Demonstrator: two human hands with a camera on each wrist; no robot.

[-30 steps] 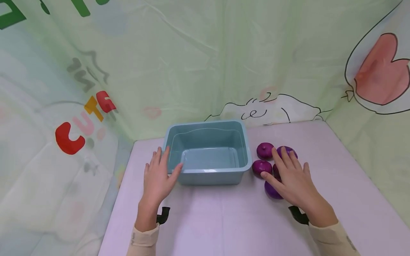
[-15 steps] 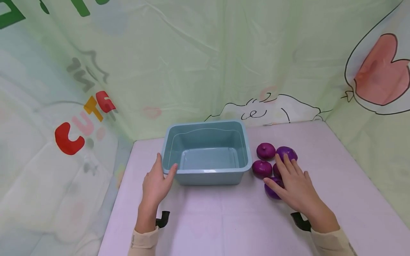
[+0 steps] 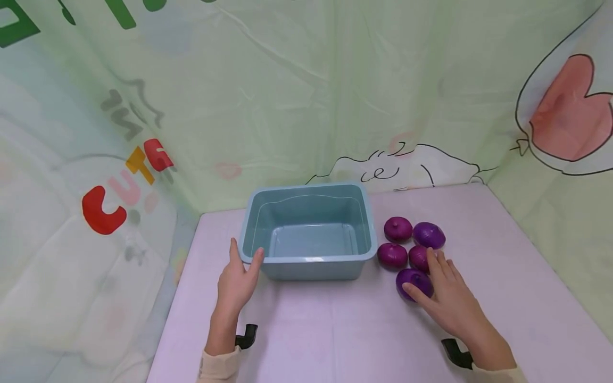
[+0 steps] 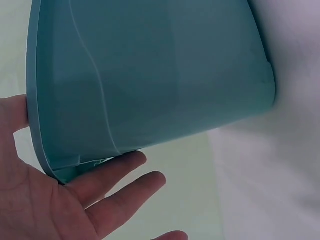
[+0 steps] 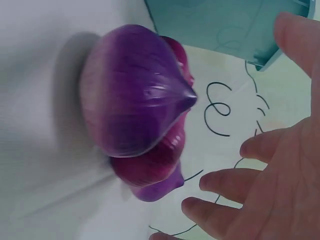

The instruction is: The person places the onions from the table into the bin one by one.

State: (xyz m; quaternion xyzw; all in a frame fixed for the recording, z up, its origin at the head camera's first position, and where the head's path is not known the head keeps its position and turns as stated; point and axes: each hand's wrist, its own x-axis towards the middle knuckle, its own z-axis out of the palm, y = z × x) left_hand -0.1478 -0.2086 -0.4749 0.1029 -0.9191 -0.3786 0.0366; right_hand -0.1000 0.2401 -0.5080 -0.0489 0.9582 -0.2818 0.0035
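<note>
A blue-grey plastic basin [image 3: 306,259] stands on the table, its inside bare. My left hand [image 3: 237,284] is at its front left corner, thumb in front and fingers along the outer side; in the left wrist view the fingers [image 4: 117,205] are nearly straight beside the rim. Right of the basin lie several purple onions in a cluster. My right hand [image 3: 452,303] is spread over the nearest onion [image 3: 413,283], thumb overlapping it in the head view. In the right wrist view a gap shows between the fingers [image 5: 230,185] and that onion [image 5: 135,92].
A pale lilac cloth covers the table [image 3: 306,340]. Behind it hangs a light green printed curtain [image 3: 287,106], with more curtain at both sides. Black camera mounts [image 3: 246,336] show at both wrists.
My right hand has drawn back toward me from over the far onions to the nearest one. My left hand has come down from over the basin's left rim to its front corner.
</note>
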